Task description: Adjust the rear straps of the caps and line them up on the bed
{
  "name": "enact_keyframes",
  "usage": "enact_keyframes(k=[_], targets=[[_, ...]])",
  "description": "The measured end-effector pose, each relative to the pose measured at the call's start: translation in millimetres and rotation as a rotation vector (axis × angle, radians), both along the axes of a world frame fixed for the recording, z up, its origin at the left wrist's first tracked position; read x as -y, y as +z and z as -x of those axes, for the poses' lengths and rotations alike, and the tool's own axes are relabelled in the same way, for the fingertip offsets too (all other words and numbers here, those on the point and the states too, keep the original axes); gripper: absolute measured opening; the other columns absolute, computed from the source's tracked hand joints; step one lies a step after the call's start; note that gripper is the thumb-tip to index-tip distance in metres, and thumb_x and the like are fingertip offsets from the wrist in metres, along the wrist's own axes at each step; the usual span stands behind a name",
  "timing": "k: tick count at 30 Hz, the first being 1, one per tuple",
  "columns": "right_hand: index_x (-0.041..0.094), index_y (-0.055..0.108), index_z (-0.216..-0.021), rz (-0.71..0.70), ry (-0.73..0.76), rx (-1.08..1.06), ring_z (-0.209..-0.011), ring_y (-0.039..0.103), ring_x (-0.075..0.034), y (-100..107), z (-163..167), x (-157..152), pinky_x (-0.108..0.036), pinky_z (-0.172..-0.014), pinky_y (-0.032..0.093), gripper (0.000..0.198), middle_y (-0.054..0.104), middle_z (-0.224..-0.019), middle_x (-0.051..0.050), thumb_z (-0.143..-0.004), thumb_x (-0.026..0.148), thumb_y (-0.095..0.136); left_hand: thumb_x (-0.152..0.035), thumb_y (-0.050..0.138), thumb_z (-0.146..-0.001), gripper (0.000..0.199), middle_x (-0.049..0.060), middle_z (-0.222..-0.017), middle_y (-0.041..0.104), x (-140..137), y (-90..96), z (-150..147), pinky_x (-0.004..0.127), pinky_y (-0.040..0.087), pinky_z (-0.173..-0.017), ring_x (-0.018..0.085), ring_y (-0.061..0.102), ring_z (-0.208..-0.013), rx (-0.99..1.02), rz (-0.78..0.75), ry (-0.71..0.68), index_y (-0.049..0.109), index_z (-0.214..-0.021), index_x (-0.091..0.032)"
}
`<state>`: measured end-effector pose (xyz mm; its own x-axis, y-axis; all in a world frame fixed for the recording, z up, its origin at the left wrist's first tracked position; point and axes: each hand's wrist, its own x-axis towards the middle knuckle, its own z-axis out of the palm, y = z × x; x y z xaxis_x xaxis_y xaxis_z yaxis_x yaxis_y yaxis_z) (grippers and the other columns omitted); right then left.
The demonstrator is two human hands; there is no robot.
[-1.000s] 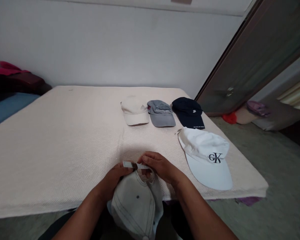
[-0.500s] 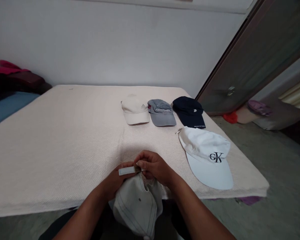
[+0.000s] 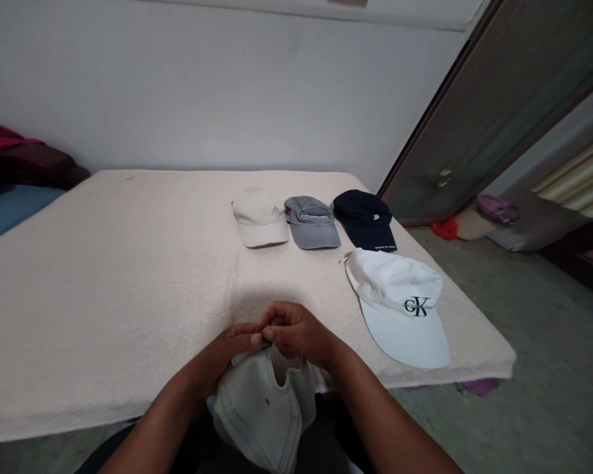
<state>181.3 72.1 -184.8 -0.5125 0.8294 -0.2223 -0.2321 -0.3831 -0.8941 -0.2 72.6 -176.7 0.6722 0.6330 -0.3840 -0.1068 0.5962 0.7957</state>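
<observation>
Bed near edge: left hand, right hand both pinching pale cap; open spread leftward.

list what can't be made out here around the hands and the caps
1. Head view: the strap end of the pale cap is hidden under the left hand and right hand, so each grip on it is unclear.
2. Head view: the pale cap's brim is cut off by the bottom edge.
3. Head view: the small marks on the cream cap, grey cap and dark cap are too small to read.
</observation>
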Motion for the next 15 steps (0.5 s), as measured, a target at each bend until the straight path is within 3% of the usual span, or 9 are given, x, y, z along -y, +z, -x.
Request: enact_keyframes(k=[6,15], targets=[[0.016,0.058,-0.084,0.113,0.106,-0.204,-0.037,0.027,-0.001,-3.9,-5.0,0.3,-0.017,-0.036,0.018,0.025,0.043,-0.053,0.01,-0.071,0.03,0.074,-0.032,0.063,-0.077,0.024,0.007,-0.082,0.071,2.5,-4.9,-0.5,0.033,0.044,-0.079,0.021,0.064,-0.077,0.043,0.011,0.023,0.072,-0.094,-0.018],[0.016,0.059,-0.085,0.146,0.144,-0.294,-0.037,0.029,-0.001,-5.3,-5.2,-0.6,-0.015,-0.035,0.018,0.022,0.046,-0.054,0.009,-0.072,0.027,0.073,-0.028,0.068,-0.071,0.031,0.011,-0.079,0.071,3.8,-9.3,-0.1,0.031,0.047,-0.071,0.021,0.064,-0.072,0.12,0.095,0.063,0.071,-0.096,-0.01]])
